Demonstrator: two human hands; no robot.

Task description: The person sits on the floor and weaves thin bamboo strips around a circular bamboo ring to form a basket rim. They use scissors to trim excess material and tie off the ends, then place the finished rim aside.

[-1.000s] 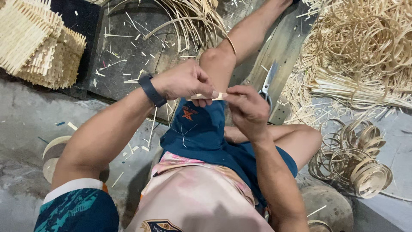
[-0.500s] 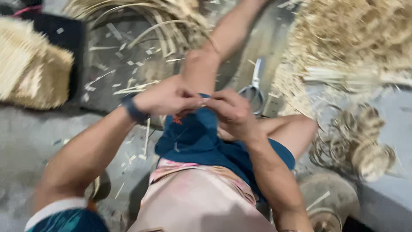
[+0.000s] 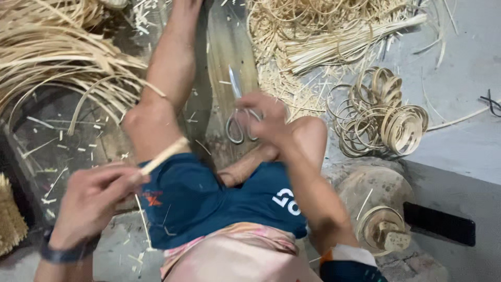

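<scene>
My left hand (image 3: 96, 201) sits low at the left of the view, fingers pinched shut around a short pale bamboo strip (image 3: 164, 155) that angles up and to the right, its far end lying over the bent left knee (image 3: 143, 120). A dark band (image 3: 65, 254) circles that wrist. Beyond the hand, at the upper left, I see a loose heap of long bamboo splints (image 3: 57, 57) fanning over the dark floor, with small offcuts scattered below it. Moving toward the middle, blue shorts (image 3: 209, 203) cover my lap, and a worn wooden plank (image 3: 229, 49) runs away from me between my legs. On that plank lie metal scissors (image 3: 239, 117) — my right hand (image 3: 266, 117) is on them, fingers curled at the loop handles, though the blur keeps me from telling whether the grip has closed. Further right, a cluster of coiled bamboo rings (image 3: 383, 117) rests on the grey floor — above it a bundle of straight thin sticks (image 3: 355, 39) amid tangled shavings.
</scene>
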